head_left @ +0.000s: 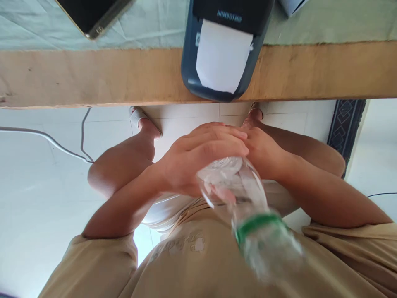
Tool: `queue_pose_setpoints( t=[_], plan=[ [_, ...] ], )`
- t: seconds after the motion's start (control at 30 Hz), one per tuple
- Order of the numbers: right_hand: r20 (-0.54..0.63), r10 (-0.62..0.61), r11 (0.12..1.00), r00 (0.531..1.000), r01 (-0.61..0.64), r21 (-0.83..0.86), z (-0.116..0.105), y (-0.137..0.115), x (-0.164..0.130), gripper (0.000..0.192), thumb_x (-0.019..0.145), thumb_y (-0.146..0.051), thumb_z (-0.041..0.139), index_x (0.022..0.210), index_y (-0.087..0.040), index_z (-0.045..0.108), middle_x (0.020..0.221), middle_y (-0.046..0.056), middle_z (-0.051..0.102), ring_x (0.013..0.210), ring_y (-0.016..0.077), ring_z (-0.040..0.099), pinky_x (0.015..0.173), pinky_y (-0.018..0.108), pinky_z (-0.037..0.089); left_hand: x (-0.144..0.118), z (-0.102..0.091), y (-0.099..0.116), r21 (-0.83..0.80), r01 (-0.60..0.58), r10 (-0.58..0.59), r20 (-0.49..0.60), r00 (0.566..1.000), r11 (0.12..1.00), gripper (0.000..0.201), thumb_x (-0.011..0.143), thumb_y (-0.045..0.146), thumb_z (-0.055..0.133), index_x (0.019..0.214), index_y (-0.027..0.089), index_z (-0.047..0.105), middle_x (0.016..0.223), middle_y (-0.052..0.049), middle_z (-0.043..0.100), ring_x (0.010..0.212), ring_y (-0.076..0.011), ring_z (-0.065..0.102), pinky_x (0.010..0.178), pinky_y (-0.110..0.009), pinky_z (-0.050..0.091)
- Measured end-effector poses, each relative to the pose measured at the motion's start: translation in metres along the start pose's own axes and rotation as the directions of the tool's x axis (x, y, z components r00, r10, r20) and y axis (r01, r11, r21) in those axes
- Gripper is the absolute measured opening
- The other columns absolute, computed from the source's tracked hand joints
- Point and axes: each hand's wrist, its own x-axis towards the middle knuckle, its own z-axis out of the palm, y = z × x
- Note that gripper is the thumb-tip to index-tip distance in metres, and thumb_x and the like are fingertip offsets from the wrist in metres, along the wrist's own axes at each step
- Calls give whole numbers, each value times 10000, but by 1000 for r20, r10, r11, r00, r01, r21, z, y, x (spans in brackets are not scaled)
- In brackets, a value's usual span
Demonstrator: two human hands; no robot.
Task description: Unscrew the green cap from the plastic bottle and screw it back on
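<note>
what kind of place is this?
Probably a home or small office desk: a wooden table edge, a small label printer feeding paper, and a white tiled floor with a cable.

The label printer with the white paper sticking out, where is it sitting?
In the head view, the label printer sits top centre on the wooden table edge, directly beyond both hands.

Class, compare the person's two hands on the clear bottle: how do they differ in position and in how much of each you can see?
The left hand lies on top, fingers spread across the end of the clear bottle; the right hand sits behind it, partly covered. The left hand shows its whole back; the right hand shows mainly its wrist side. Both touch the bottle, though the right hand's grip is hidden.
</note>
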Motion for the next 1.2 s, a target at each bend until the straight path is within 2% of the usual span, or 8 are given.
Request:
queue_pose_setpoints(
  t=[0.13, 0.23, 0.37, 0.5, 0.6, 0.73, 0.9, 1.2],
  plan=[
    [-1, 64, 996, 998, -64, 70, -30, 8, -3, 460, 852, -503, 634, 1137, -143, 653, 960, 88, 727, 713, 177, 621, 577, 297, 414, -6, 3, -10, 148, 225, -223, -31, 974, 963, 755, 712, 647, 793, 1265, 200, 537, 1149, -102, 727, 1088, -284, 731, 865, -397, 634],
    [-220, 72, 963, 973, -10, 271, -47, 5, -11, 479, 816, -595, 694, 1097, -213, 618, 952, 30, 685, 557, 82, 498, 500, 259, 415, -10, 4, -14, 224, 278, -264, -92, 960, 934, 873, 633, 763, 767, 1280, 238, 504, 1143, -78, 715, 975, -266, 736, 767, -381, 600],
    [-430, 22, 944, 903, 122, 305, -47, -4, -13, 507, 846, -567, 680, 1258, -317, 523, 1094, 57, 610, 889, 172, 607, 569, 266, 496, -14, 14, -14, 140, 381, -381, -23, 924, 914, 885, 638, 811, 717, 1296, 275, 464, 1190, -58, 687, 1029, -260, 704, 805, -385, 571],
    [-426, -29, 966, 904, 134, 219, -42, -5, -7, 312, 876, -469, 664, 1098, -257, 605, 996, 56, 613, 889, 177, 637, 794, 348, 559, -17, 26, -16, -36, 452, -447, 108, 888, 891, 855, 705, 754, 720, 1347, 291, 400, 1339, -84, 603, 1186, -282, 639, 929, -432, 552],
    [-419, -97, 957, 903, 201, 210, -45, 0, -7, 234, 863, -386, 660, 1030, -229, 617, 966, 57, 618, 844, 159, 643, 746, 331, 558, -16, 26, -20, -140, 430, -399, 204, 894, 892, 789, 694, 632, 805, 1289, 279, 425, 1273, -86, 619, 1118, -280, 655, 874, -425, 557],
    [-381, -200, 932, 903, 296, 211, -46, 2, -9, 212, 860, -359, 636, 1028, -240, 586, 949, 34, 607, 808, 136, 632, 666, 306, 545, -13, 26, -22, -258, 426, -378, 215, 900, 867, 740, 608, 546, 875, 1160, 271, 465, 1102, -39, 652, 968, -246, 678, 810, -403, 555],
    [-384, -205, 948, 900, 280, 152, -43, 2, -10, 261, 852, -433, 616, 1044, -258, 588, 958, 24, 628, 805, 136, 646, 655, 306, 556, -12, 30, -17, -136, 526, -479, 272, 835, 839, 757, 622, 613, 842, 1203, 226, 549, 1166, -73, 704, 1046, -269, 687, 894, -410, 546],
    [-395, -216, 953, 893, 280, 113, -44, 2, -12, 347, 839, -412, 698, 1109, -220, 595, 1000, 83, 651, 884, 174, 664, 748, 347, 585, -7, 24, -12, -61, 473, -460, 158, 874, 879, 648, 654, 568, 850, 1109, 177, 606, 1016, -38, 745, 871, -211, 713, 765, -332, 545]
  ],
)
